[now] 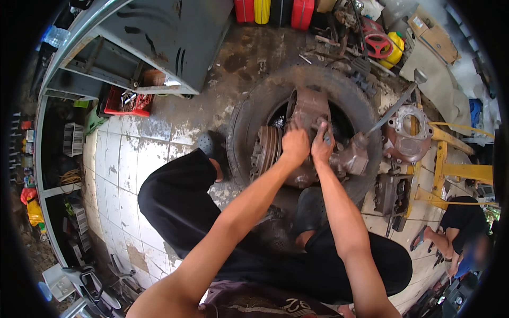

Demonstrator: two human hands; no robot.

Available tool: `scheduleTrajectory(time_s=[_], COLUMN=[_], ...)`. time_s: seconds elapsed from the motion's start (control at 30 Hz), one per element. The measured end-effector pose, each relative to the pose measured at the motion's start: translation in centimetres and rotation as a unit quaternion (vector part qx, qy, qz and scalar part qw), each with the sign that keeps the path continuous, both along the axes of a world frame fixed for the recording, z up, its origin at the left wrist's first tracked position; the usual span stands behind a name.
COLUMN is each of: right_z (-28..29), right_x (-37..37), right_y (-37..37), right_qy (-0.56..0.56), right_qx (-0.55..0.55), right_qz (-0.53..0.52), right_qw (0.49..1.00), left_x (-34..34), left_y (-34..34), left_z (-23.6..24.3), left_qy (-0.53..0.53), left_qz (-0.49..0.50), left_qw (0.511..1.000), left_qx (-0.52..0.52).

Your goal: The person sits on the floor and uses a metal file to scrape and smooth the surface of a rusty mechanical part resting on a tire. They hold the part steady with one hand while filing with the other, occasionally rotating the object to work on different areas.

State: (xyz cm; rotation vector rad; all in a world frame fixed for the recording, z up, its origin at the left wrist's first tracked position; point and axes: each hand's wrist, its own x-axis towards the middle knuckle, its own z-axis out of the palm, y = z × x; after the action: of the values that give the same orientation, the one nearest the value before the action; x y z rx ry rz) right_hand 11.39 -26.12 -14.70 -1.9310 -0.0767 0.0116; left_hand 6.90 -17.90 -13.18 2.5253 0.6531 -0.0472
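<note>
A brown, greasy metal housing (308, 102) rests on a large black tyre (252, 94) between my legs, with a ribbed round part (263, 148) on its left and a smaller casting (355, 155) on its right. My left hand (297, 140) is closed at the middle of the housing, its fingertips hidden. My right hand (322, 139) is beside it, thumb up, closed round something small at the housing; what it is I cannot make out.
A grey steel cabinet (169, 32) and red crate (122, 108) stand left. A round flanged casting (403, 140), long bar (391, 106) and yellow stand (458, 170) lie right. Several jerrycans (262, 10) stand behind. Another person (453, 233) sits at the lower right.
</note>
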Motion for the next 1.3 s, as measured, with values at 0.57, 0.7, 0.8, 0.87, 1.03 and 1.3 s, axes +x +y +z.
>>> scheduleTrajectory(time_s=[0.57, 0.7, 0.8, 0.87, 1.03, 1.3], right_z=[0.4, 0.1, 0.1, 0.1, 0.0, 0.0], right_x=[0.4, 0.1, -0.2, -0.2, 0.4, 0.5], right_y=[0.1, 0.4, -0.2, 0.0, 0.2, 0.4], right_qy=[-0.004, -0.049, 0.001, -0.015, -0.031, -0.032], right_qx=[0.014, -0.005, 0.012, 0.007, 0.008, 0.022], right_qz=[0.015, -0.006, 0.017, 0.004, 0.006, -0.001], right_qw=[1.000, 0.999, 1.000, 1.000, 0.999, 0.999], left_x=[1.1, 0.5, 0.0, 1.8, 0.7, 0.7], left_y=[0.5, 0.6, 0.2, 1.2, 0.1, 0.7], left_z=[-2.7, -2.5, -2.5, -1.6, -2.5, -1.8], left_qy=[-0.087, -0.074, -0.098, -0.067, 0.000, -0.034], left_qz=[-0.006, -0.009, -0.016, -0.029, -0.074, -0.048], left_qw=[0.995, 0.995, 0.992, 0.996, 0.989, 0.996], left_qx=[0.044, 0.061, 0.077, 0.048, 0.126, 0.063])
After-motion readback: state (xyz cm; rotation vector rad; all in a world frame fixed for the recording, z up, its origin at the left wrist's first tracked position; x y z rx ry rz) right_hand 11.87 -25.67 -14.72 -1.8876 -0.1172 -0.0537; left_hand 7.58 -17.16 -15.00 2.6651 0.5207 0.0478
